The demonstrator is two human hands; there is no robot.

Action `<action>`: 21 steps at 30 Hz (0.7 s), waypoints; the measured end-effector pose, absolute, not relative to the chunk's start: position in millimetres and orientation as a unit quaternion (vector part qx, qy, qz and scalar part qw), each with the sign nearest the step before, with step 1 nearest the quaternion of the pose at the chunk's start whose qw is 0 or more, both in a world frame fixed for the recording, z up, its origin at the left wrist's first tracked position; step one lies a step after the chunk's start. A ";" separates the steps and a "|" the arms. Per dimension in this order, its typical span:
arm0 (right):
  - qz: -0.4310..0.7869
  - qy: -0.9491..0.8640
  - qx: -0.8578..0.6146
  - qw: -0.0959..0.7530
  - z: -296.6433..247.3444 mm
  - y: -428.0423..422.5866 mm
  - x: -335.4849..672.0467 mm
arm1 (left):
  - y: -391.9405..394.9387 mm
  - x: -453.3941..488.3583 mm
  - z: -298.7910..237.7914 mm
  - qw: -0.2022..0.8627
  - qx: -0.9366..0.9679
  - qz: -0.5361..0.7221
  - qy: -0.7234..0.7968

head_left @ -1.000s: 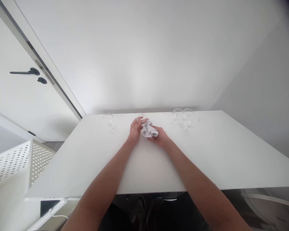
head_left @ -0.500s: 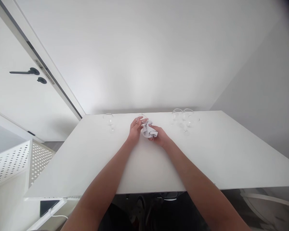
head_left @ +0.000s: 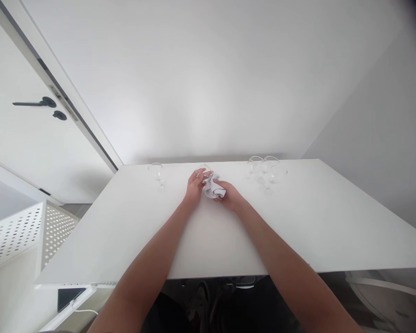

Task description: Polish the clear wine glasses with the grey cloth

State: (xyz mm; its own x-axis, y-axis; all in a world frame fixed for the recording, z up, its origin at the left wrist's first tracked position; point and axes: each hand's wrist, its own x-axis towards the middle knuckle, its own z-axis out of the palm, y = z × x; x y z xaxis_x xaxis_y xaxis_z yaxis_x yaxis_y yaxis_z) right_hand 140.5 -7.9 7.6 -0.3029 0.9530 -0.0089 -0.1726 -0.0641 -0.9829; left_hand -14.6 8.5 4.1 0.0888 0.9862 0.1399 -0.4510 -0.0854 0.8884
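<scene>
My left hand (head_left: 195,184) is closed around the bowl of a clear wine glass (head_left: 203,168), above the middle of the white table. In my right hand (head_left: 228,193) is a bunched white cloth (head_left: 215,187) with a dark line along its edge. The cloth presses against the lower part of the glass and hides its stem and foot. To the left, one stemmed glass (head_left: 156,173) stands by itself. Several more stemmed glasses (head_left: 255,165) are grouped on the right, overlapping in view.
The white table (head_left: 125,226) runs up to a pale wall (head_left: 201,83). At the left are a door with a dark handle (head_left: 36,102) and a white perforated panel (head_left: 57,226). A chair-like curved frame (head_left: 384,283) is below the table's front edge at right.
Both hands stay in nearly the same spot on the glass. The cloth and my right hand have shifted very slightly left. The standing glasses have not moved.
</scene>
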 end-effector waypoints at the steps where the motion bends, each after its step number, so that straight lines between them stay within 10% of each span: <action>1: 0.604 -0.517 -0.394 0.460 6.7 -7.6 140.1 | 8.4 -14.4 4.1 0.599 0.431 0.600 0.310; 6: 0.460 -0.580 -0.446 0.503 5.7 -8.2 135.0 | 7.4 -13.5 5.5 0.592 0.427 0.613 0.302; 13: 0.695 -0.436 -0.346 0.454 12.0 -10.7 137.6 | 5.2 -13.5 9.0 0.605 0.432 0.609 0.275; 21: 0.420 -0.584 -0.459 0.520 7.5 -10.7 134.0 | 7.4 -12.8 4.5 0.599 0.426 0.615 0.285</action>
State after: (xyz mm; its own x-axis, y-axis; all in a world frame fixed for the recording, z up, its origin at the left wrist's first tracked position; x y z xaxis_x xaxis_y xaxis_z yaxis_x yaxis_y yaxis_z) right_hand 134.0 -10.7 7.5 -0.0360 0.9743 0.2224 0.0998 0.2249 -0.9693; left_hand -12.8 7.4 4.5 0.0814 0.9798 0.1827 -0.4937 -0.1196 0.8614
